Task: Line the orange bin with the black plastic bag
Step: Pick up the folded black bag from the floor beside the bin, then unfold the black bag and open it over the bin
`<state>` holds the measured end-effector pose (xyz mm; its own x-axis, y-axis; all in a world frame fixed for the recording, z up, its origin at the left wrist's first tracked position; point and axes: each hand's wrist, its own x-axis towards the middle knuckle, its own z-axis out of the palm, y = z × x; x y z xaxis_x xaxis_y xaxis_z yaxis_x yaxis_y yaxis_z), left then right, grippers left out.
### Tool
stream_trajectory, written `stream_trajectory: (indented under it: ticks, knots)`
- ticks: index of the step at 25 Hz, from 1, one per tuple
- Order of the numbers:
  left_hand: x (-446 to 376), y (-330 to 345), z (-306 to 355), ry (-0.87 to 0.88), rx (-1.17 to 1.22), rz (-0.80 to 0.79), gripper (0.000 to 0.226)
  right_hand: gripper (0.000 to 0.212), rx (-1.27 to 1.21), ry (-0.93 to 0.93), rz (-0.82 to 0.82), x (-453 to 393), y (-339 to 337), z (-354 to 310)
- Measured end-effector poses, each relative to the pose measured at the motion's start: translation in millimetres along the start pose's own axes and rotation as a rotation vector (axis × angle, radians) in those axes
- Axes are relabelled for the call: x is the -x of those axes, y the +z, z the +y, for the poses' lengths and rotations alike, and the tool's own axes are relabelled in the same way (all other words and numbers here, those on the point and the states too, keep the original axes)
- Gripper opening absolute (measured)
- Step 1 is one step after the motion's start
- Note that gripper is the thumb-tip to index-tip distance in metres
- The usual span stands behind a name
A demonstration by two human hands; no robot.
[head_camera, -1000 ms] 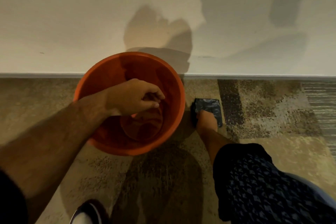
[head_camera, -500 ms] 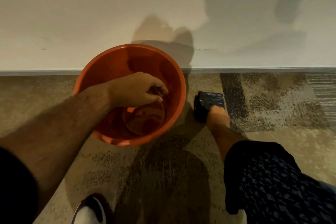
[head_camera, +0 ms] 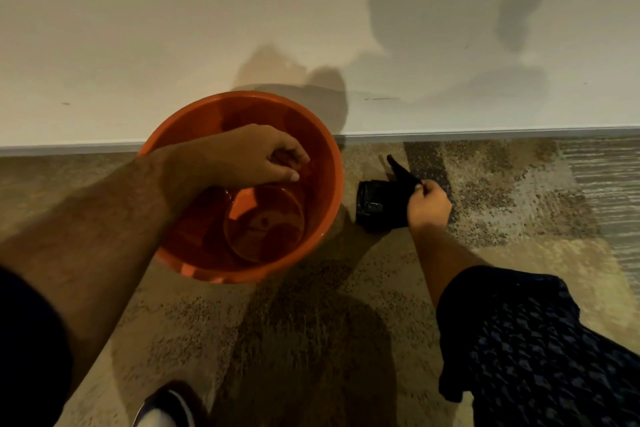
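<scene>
Plain wall over patterned carpet, warm dim light

Off-white wall (head_camera: 173, 28) fills upper half; a few small dark marks on it; soft shadows (head_camera: 450, 28) fall across its right and centre; thin grey baseboard (head_camera: 485, 132) runs along the bottom edge; carpet (head_camera: 519, 201) is beige with dark speckled patches, a darker block by the baseboard, a grey striped band at far right.

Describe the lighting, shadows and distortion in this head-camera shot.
Head view: dim, warm light; soft shadows fall on the wall behind the orange bin and on the carpet below it; the baseboard bends slightly, wide-angle distortion; the black plastic bag in the right hand shows little detail.
</scene>
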<state>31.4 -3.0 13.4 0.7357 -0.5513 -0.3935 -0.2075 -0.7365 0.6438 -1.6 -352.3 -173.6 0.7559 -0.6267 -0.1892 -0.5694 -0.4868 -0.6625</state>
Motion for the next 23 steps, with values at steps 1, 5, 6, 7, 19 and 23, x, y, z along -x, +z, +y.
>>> stream_trajectory:
  ticks: [1,5,6,7,19,23]
  knots:
    - [-2,-1,1,0.002,0.002,-0.003,0.041,0.031,-0.066,0.012,0.036,-1,-2,-2]
    - [-8,-8,5,0.032,0.004,0.027,0.039,0.011,-0.302,-0.003,0.124,-4,-11,-20]
    - [-10,-9,5,0.037,0.004,0.035,0.039,0.014,-0.375,0.004,0.131,-5,-14,-28]
    - [-11,-9,5,0.041,0.004,0.042,0.038,0.022,-0.45,0.004,0.133,-7,-16,-37]
    - [-27,6,44,0.107,0.262,0.273,0.024,0.03,-0.345,-0.42,-0.107,-5,-83,-159]
    - [-43,20,75,0.163,0.299,0.321,0.036,0.033,-0.344,-0.318,-0.194,10,-99,-198]
